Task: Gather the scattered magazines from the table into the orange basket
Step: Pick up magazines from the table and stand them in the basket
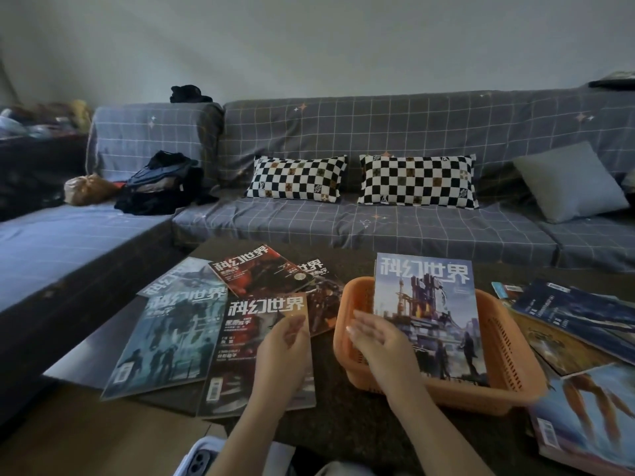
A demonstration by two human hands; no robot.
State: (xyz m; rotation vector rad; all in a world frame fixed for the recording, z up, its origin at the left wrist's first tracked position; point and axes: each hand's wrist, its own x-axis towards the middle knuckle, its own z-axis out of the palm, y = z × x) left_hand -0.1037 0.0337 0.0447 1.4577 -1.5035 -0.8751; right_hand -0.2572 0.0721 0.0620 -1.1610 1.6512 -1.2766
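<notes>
While both hands hang empty, one magazine (pixel 426 314) leans in the orange basket (pixel 508 359).
Left hand (pixel 281 352) loosely curled, right hand (pixel 381 341) spread flat; more magazines (pixel 171 334) crowd the tabletop (pixel 336 420) on either side.

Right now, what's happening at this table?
A person is tidying magazines into the orange basket on the dark table. One magazine with a tower cover already sits in it, propped and sticking out past the far rim. The right hand hovers open at the basket's near left corner. The left hand is over the nearest magazine of the left pile, fingers at its upper right corner. More magazines lie to the right of the basket.
</notes>
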